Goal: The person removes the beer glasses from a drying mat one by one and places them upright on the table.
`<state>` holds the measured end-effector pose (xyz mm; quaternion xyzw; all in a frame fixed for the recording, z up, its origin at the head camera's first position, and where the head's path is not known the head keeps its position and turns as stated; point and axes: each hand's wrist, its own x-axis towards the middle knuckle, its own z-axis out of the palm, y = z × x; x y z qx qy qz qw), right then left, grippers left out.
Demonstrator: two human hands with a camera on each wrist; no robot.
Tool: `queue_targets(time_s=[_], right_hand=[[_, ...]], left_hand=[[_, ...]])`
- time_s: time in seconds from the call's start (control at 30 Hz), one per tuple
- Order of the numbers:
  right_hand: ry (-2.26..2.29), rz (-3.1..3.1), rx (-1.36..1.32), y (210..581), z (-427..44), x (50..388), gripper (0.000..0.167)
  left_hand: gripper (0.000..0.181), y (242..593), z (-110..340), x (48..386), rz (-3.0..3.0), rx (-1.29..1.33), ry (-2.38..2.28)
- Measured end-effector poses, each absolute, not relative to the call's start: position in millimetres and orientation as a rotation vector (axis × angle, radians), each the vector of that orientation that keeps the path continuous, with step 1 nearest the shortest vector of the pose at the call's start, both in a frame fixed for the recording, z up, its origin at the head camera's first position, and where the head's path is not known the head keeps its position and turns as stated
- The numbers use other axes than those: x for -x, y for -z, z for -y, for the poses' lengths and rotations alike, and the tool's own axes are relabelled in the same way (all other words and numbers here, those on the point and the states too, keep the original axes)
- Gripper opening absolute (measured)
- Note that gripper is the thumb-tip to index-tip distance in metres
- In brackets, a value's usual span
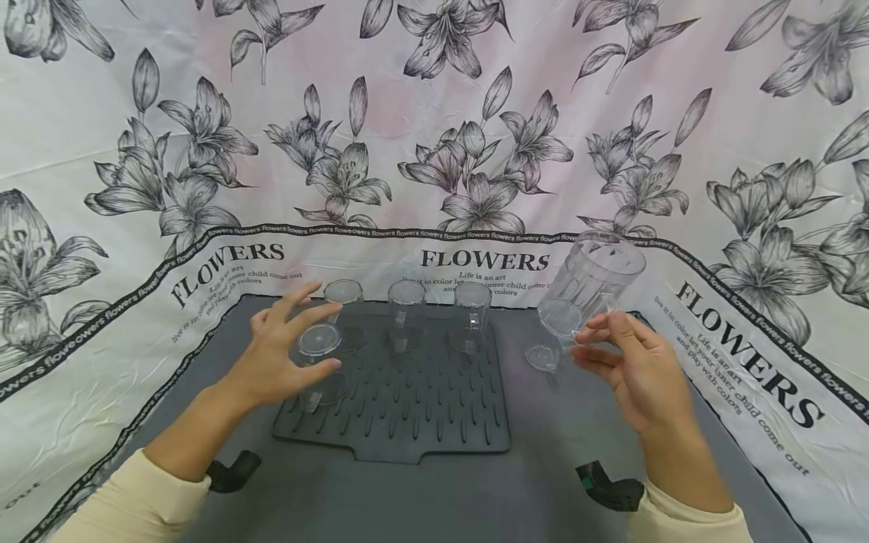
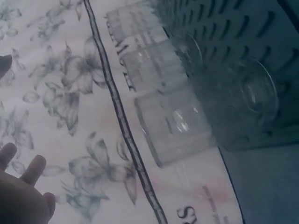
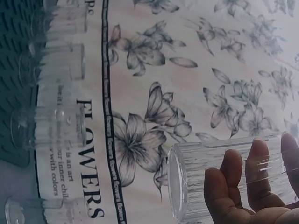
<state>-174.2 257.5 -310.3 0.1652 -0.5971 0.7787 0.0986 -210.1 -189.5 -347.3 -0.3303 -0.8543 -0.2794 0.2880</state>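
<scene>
My right hand (image 1: 648,377) grips a clear ribbed cup (image 1: 594,271), tilted above the table at the right; the right wrist view has the fingers curled along the cup (image 3: 191,186). With thumb and fingers spread, my left hand (image 1: 271,354) is beside a clear cup (image 1: 320,341) at the front left of the dark ridged mat (image 1: 421,422). Whether it touches that cup I cannot tell. In the left wrist view, the fingers of my left hand (image 2: 21,186) are apart and hold nothing.
Three clear cups, left (image 1: 344,302), middle (image 1: 407,302) and right (image 1: 472,309), stand along the mat's back edge. Another clear piece (image 1: 543,357) is on the grey table (image 1: 421,505), right of the mat. Flower-printed cloth (image 1: 434,173) rises behind and at both sides.
</scene>
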Motion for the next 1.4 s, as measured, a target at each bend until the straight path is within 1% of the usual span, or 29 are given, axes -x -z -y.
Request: queue_targets(time_s=[0.37,0.6,0.87,1.1,1.23,1.4], right_hand=[[-2.358,1.743,-0.425,315.6,-274.8,181.3,0.03],[-2.344,1.727,-0.421,317.4,-283.9,185.0,0.029],[-2.353,1.739,-0.398,320.6,-292.2,189.2,0.029],[-2.346,1.773,-0.391,326.5,-297.3,193.3,0.03],[-2.344,1.787,-0.362,330.3,-301.3,196.9,0.03],[-2.346,1.794,-0.356,334.2,-305.9,202.1,0.031]], left_hand=[[0.079,384.2,239.6,210.7,2.444,0.774,0.882],[0.077,414.9,259.1,212.4,2.552,0.62,0.937],[0.063,449.4,268.1,211.1,2.647,0.567,0.99],[0.054,473.3,269.8,212.6,2.712,0.599,1.019],[0.047,483.6,270.4,215.8,2.747,0.613,1.017],[0.04,490.0,270.7,220.0,2.806,0.565,1.009]])
